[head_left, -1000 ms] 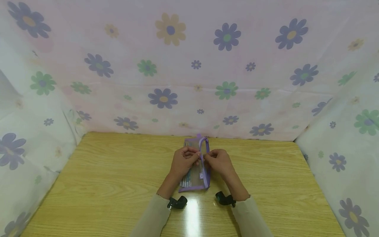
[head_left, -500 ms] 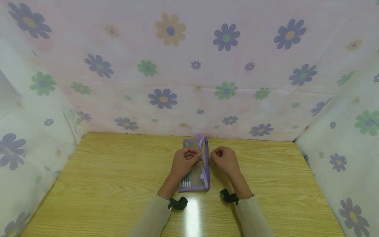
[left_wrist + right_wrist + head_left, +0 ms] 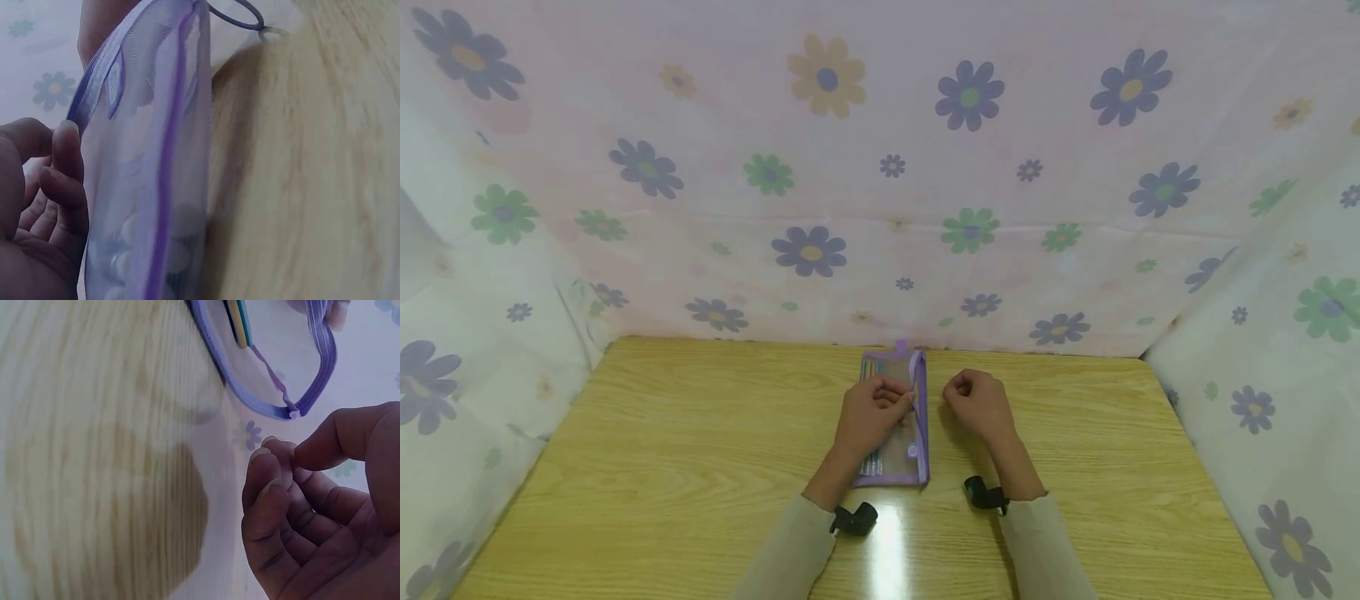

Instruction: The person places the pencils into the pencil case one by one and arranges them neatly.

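Observation:
A see-through mesh pencil pouch (image 3: 891,479) with purple trim stands at the back middle of the table, its zipped top gaping. Several slim sticks, perhaps pens (image 3: 872,463), lie along its left side; their round pale ends (image 3: 179,255) show through the mesh in the left wrist view. My left hand (image 3: 867,421) pinches the left edge of the opening between thumb and index finger. To the right of the pouch, apart from it, my right hand (image 3: 983,410) hovers with loosely curled fingers. The right wrist view shows nothing between its thumb (image 3: 340,440) and fingers.
The wood-grain table (image 3: 700,450) spreads out on both sides. A flowered cloth (image 3: 880,192) hangs close behind the pouch and along both sides. A dark camera mount (image 3: 856,518) sits on the left wrist, another camera mount (image 3: 983,493) on the right.
My right hand has let go of the pouch's edge and moved right, away from it. My left hand keeps its pinch with only a slight shift.

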### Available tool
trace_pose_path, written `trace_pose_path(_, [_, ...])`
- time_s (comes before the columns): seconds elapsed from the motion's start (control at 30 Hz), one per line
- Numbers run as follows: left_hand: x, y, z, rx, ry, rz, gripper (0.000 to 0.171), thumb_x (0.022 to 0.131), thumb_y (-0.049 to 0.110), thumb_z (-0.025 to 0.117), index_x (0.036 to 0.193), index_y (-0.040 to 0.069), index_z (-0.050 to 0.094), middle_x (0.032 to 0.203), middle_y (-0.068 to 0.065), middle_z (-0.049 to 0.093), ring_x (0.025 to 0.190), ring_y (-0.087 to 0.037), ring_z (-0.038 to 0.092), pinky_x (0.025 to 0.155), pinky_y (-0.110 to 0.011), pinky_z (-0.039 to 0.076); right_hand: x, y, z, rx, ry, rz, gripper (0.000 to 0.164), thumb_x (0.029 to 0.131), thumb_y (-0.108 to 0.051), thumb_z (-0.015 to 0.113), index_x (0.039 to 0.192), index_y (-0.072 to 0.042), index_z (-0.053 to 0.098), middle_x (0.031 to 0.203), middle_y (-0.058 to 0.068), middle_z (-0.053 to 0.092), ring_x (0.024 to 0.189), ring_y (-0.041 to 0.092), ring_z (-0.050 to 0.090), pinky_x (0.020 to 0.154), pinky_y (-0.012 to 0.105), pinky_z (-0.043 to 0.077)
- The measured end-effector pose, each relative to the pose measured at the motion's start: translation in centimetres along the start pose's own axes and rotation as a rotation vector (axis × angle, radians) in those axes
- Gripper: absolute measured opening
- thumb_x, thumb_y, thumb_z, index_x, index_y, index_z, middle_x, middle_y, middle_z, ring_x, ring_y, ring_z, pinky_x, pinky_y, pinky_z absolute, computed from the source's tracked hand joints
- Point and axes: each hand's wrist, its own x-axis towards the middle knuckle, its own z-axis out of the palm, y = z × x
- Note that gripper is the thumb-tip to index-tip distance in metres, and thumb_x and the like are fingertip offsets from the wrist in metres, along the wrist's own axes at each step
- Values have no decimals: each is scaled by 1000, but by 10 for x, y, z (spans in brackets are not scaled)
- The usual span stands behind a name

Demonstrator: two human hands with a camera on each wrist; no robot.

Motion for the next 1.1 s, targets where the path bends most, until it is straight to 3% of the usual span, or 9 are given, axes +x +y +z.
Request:
trace_pose_path(0.2, [-3, 5, 4, 82, -4, -11, 7, 95, 7, 80, 98, 4, 75, 81, -5, 76, 58, -16, 71, 55, -29, 61, 0, 2, -3, -22, 16, -35, 9, 90, -7, 67, 86, -4, 75, 76, 6, 69, 66, 17, 57, 62, 31, 47])
trace_pose_path(0.47, [-5, 7, 12, 226, -7, 30, 5, 96, 8, 80, 97, 5, 76, 81, -2, 75, 59, -9, 69, 55, -26, 60, 2, 7, -3, -39, 18, -53, 8, 90, -7, 67, 84, -4, 73, 73, 5, 67, 64, 17, 55, 61, 31, 46])
trace_pose_path(0.63, [-8, 7, 16, 366, -8, 81, 5, 97, 10, 80, 96, 6, 76, 83, 0, 75, 66, -3, 67, 61, -21, 58, 2, 8, -2, -46, 2, -58, 9, 91, -7, 67, 86, -4, 73, 74, 6, 68, 63, 16, 55, 61, 31, 47])
trace_pose_path(0.8, [-9, 6, 19, 440, -5, 83, 7, 98, 13, 79, 96, 7, 77, 83, 0, 75, 67, -2, 66, 62, -19, 57, 1, 7, -2, -49, -8, -56, 10, 92, -7, 66, 87, -4, 73, 76, 6, 68, 64, 17, 56, 62, 32, 48])
trace_pose_path(0.93, [-8, 7, 19, 503, -29, 106, 7, 99, 14, 78, 97, 7, 79, 84, 1, 76, 69, -3, 66, 63, -20, 57, 1, 6, -2, -55, -11, -58, 10, 93, -7, 65, 88, -4, 73, 76, 7, 69, 65, 17, 56, 62, 32, 49])
trace_pose_path(1.1, [-8, 8, 19, 654, -82, 175, 9, 100, 17, 77, 100, 10, 82, 87, 2, 77, 73, -5, 66, 67, -21, 56, 0, 6, -1, -64, -16, -65, 11, 93, -7, 65, 88, -3, 73, 76, 8, 69, 65, 17, 57, 63, 33, 50])
